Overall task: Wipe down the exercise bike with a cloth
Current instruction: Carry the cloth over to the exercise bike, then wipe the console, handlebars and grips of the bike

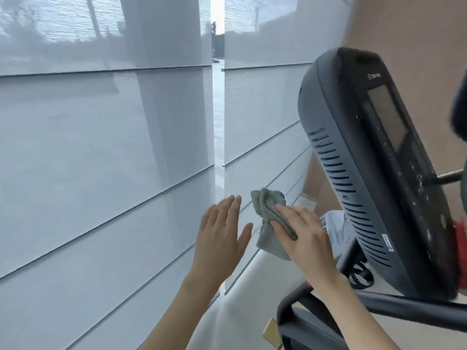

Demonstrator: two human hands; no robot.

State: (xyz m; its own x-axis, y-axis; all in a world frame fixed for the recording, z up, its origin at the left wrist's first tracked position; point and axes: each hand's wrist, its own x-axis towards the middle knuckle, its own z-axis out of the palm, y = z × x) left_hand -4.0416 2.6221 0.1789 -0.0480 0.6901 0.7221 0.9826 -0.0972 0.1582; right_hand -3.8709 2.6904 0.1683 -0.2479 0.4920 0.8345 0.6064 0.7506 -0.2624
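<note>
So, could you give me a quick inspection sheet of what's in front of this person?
Surface: bike console, dark, its slotted back toward the window; nothing is touching it.
Job's things: grey cloth, bunched, held in the air left of the console.
Clutter: red object at the console's right edge, too cut off to identify.
Grippers: right hand grips the cloth; left hand is open with straight fingers and holds nothing.
Cables: black loop under the console; cannot tell if it is a strap or a cord.
Surroundings: pale blinds with a narrow gap, tan wall.
</note>
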